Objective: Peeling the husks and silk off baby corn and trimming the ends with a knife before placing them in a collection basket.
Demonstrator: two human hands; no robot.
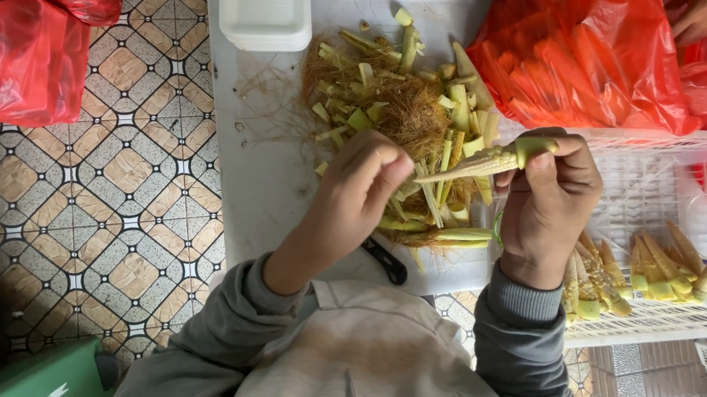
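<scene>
My right hand (548,208) grips a peeled baby corn (489,161) by its green stem end, with the pale tip pointing left. My left hand (358,195) hovers next to that tip, fingers curled, over a heap of husks, stem offcuts and brown silk (402,102) on a white cutting board (263,184). Whether the left fingers pinch silk is hidden. A black knife handle (386,261) pokes out under my left wrist near the board's front edge.
A white plastic crate (662,179) on the right holds peeled baby corn (630,272). Behind it lie red plastic bags (587,61) and another person's hand (702,16). A white foam tray (264,6) rests at the board's far edge. More red bags (25,35) sit on the tiled floor at left.
</scene>
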